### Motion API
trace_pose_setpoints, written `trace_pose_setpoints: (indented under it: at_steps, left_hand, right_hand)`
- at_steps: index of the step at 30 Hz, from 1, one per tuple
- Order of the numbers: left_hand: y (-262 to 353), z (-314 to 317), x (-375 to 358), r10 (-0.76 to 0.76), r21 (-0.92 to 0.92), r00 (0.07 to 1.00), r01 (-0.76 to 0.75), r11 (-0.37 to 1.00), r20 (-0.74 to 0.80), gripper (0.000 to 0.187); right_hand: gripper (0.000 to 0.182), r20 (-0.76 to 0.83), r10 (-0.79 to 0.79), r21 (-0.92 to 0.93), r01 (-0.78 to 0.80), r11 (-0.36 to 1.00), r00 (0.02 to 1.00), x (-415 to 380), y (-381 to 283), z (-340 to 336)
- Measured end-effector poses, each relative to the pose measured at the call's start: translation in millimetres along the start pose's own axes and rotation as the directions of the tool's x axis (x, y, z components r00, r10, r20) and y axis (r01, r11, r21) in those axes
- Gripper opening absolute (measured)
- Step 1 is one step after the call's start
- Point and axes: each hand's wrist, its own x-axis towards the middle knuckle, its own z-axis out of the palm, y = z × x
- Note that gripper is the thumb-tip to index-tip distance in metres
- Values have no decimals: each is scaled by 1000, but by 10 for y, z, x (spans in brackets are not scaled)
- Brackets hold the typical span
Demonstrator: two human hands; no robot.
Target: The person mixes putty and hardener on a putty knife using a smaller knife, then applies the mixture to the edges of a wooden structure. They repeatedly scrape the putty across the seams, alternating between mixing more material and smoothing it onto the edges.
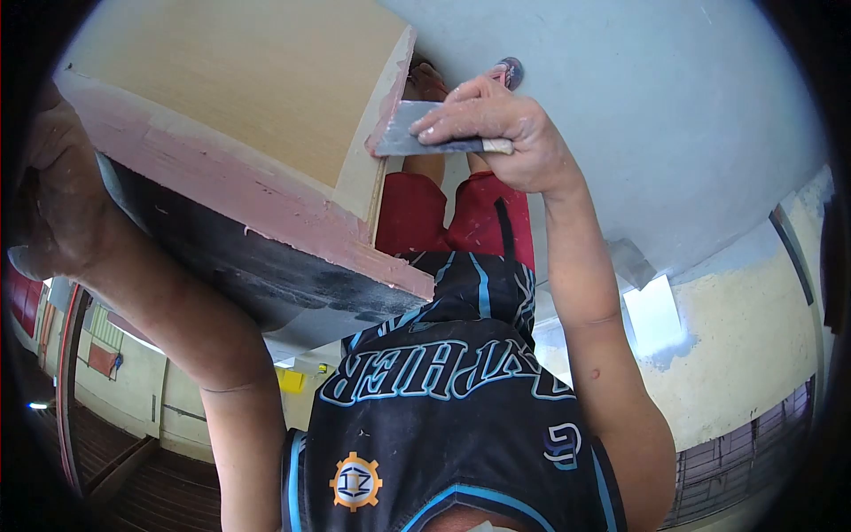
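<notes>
My right hand (510,133) is closed around a putty knife (397,131), its fingers pressed along the flat metal blade. The blade's far end meets the pale side edge of a tan wooden panel (257,71), where pinkish filler shows. A broad band of pink filler (222,182) also runs along the panel's near edge, rough in places. My left hand (62,191) is at the panel's far left end, with curled fingers mostly lost in the dark rim of the view. Whether it grips anything there is hidden.
Under the panel is a dark, dusty surface (266,266). My legs in red shorts (452,213) stand close to its right side. Grey floor (656,106) spreads to the right. Cream walls (745,355) and a yellow object (291,380) show in the background.
</notes>
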Motion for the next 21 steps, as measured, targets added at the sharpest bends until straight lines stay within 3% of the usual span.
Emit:
trace_pose_setpoints:
  at_steps: [5, 7, 9, 11, 14, 18, 21]
  left_hand:
    - [-36, -14, 1, 7, -4, 1000, -7, 1000, 30, 24]
    - [-99, -11, 3, 65, -35, 997, -64, 997, 43, 23]
    - [-121, 15, 9, 108, -75, 993, -104, 992, 52, 23]
    - [-99, 29, 7, 101, -15, 994, -100, 995, 51, 23]
    - [4, 0, 28, 13, 27, 997, -15, 1000, 73, 24]
    - [-37, 8, 23, -31, 21, 995, 29, 999, 92, 25]
    - [-91, 15, 18, 104, -32, 987, -100, 994, 123, 27]
  right_hand:
    - [40, -32, -27, 4, 27, 1000, 999, -204, -9, 36]
    - [36, -195, -40, 1, 40, 999, 980, -249, -102, 181]
    - [33, -245, -59, 20, 66, 998, 968, -280, -147, 352]
    - [31, -297, -75, 36, 90, 995, 952, -316, -183, 511]
    - [30, -288, -128, -156, 85, 984, 949, -415, -221, 658]
    - [31, -310, -65, -77, 44, 996, 948, -542, -300, 453]
    - [35, -414, -104, -16, 107, 994, 904, -488, -362, 547]
